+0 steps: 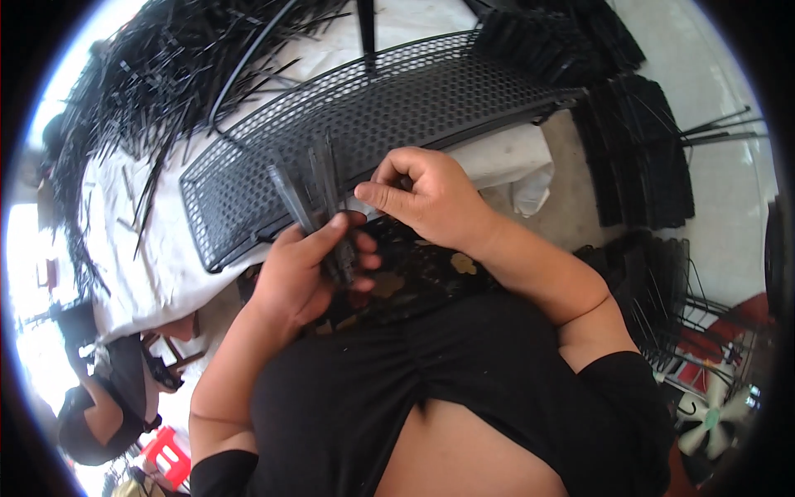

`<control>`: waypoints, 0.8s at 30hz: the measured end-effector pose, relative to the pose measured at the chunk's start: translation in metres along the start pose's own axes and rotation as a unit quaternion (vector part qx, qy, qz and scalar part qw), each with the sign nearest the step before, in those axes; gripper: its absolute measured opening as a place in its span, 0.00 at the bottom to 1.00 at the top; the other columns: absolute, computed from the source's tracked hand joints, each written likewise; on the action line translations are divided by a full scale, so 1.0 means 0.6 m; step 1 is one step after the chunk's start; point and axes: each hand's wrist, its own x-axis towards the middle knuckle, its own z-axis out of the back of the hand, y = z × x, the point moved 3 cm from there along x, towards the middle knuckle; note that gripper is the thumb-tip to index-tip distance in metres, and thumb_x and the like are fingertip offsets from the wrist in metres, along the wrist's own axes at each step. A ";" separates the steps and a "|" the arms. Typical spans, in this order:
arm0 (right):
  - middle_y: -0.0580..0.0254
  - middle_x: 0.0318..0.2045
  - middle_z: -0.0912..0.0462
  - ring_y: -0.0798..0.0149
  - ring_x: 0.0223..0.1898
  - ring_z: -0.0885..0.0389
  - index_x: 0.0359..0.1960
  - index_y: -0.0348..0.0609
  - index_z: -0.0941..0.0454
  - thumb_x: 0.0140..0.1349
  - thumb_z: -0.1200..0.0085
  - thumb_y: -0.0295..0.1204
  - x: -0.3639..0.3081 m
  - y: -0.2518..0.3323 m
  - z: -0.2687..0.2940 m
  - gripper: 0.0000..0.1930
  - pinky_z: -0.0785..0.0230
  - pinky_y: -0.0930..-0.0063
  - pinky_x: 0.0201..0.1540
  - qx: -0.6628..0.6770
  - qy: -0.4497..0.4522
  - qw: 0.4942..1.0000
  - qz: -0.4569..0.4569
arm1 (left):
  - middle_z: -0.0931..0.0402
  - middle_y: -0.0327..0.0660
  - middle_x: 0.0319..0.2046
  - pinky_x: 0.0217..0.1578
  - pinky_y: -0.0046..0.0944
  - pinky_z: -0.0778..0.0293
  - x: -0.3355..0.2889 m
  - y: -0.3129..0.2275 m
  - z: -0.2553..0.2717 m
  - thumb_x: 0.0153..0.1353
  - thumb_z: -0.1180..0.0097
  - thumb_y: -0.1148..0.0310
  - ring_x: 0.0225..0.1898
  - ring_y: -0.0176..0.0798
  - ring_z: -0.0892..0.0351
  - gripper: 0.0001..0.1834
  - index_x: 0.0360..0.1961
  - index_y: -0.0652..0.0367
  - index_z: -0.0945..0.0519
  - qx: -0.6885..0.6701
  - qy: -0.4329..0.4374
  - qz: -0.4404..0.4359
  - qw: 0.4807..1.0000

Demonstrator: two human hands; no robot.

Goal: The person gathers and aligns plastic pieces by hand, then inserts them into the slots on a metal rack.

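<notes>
Narrow dark strips (291, 195) stood splayed in the left grip (302, 269), which was clamped on them near their lower ends, the thumb laid across; their free ends pointed toward a black mesh tray (431, 95), and whether the tips touched it could not be told. The right grip (435, 195) was poised just beside them, thumb and forefinger curled close; whether anything was pinched inside was not visible. Because the strips were held at one end only, a slackened thumb could probably have let one slide onto the dark patterned cloth (462, 263) below, while a forward tilt might have snagged tips in the mesh. The tray rested on a white-covered tabletop (157, 273); beyond its left part lay a heap of loose black strips (207, 66).
</notes>
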 end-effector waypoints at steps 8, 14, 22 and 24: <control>0.66 0.24 0.20 0.76 0.26 0.26 0.30 0.36 0.22 0.61 0.35 0.38 -0.012 -0.033 -0.051 0.16 0.31 0.78 0.29 0.123 -0.005 0.985 -0.117 | 0.20 0.48 0.38 0.31 0.50 0.14 -0.011 0.025 0.029 0.68 0.47 0.71 0.39 0.45 0.16 0.11 0.49 0.63 0.25 -0.058 -0.042 -0.022 0.997; 0.65 0.28 0.19 0.74 0.29 0.22 0.35 0.37 0.20 0.64 0.38 0.33 -0.009 -0.026 -0.071 0.10 0.28 0.80 0.32 0.317 0.013 0.932 -0.177 | 0.19 0.49 0.43 0.34 0.53 0.14 -0.013 0.028 0.023 0.68 0.49 0.71 0.44 0.48 0.16 0.13 0.52 0.63 0.26 -0.022 -0.026 -0.016 0.999; 0.63 0.32 0.18 0.72 0.29 0.19 0.39 0.39 0.22 0.64 0.40 0.28 -0.018 -0.026 -0.096 0.07 0.24 0.80 0.29 0.368 0.061 0.896 -0.241 | 0.21 0.53 0.49 0.39 0.53 0.14 -0.020 0.031 0.030 0.69 0.54 0.72 0.49 0.52 0.17 0.17 0.57 0.64 0.29 -0.054 0.010 -0.015 0.998; 0.62 0.33 0.17 0.70 0.30 0.17 0.40 0.39 0.22 0.63 0.39 0.27 -0.014 -0.021 -0.091 0.07 0.21 0.76 0.29 0.351 0.087 0.902 -0.236 | 0.23 0.56 0.52 0.43 0.54 0.15 -0.024 0.027 0.028 0.69 0.56 0.74 0.51 0.54 0.19 0.18 0.58 0.67 0.30 -0.064 0.022 -0.030 0.997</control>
